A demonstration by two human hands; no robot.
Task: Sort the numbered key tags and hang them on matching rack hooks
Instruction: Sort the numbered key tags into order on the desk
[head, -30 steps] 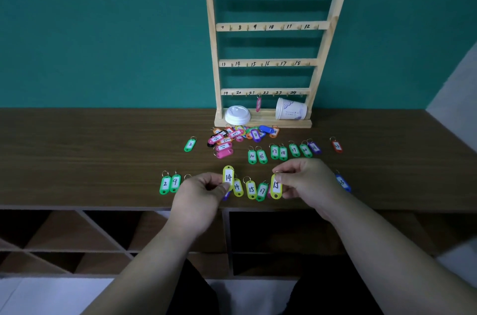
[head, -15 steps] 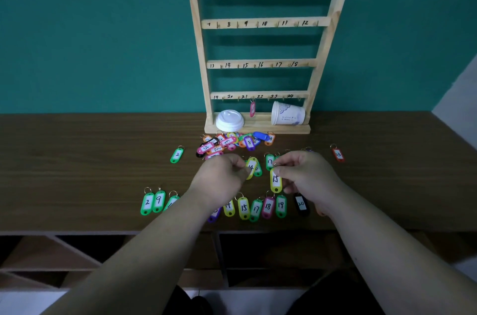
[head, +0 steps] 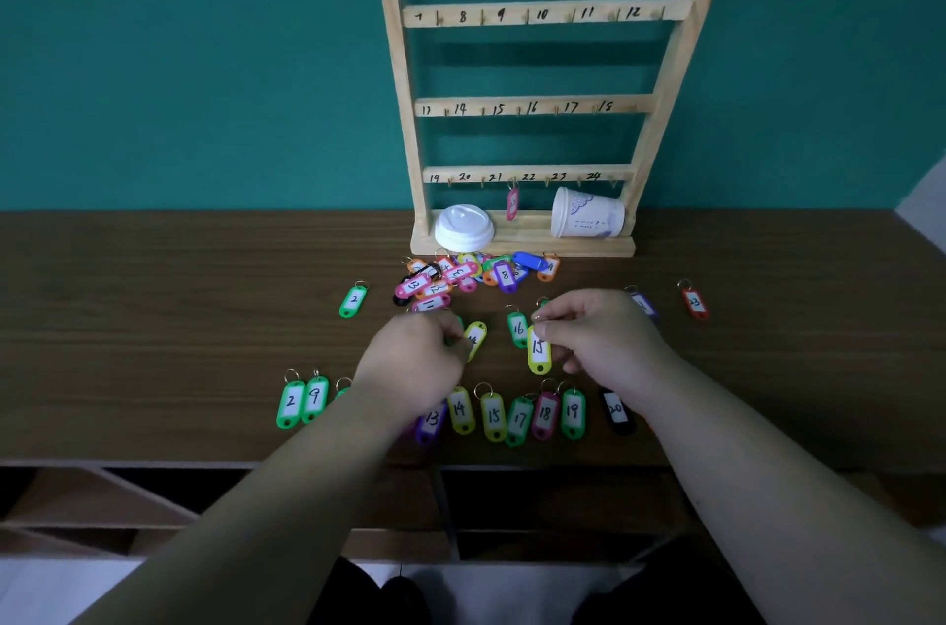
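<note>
One pink tag (head: pixel 512 204) is hung on the rack (head: pixel 532 105); tag 14 (head: pixel 475 338) is pinched by the left hand (head: pixel 414 361), tag 15 (head: pixel 539 350) by the right hand (head: pixel 599 338); others lie unhung.

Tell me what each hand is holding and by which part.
The right hand pinches the yellow tag 15 at its top, ring end, so it hangs down. The left hand pinches the yellow tag 14 by its lower end.

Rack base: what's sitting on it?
A white lid at left and a paper cup lying on its side at right; the cup's inside is hidden, as is anything under the lid.
</note>
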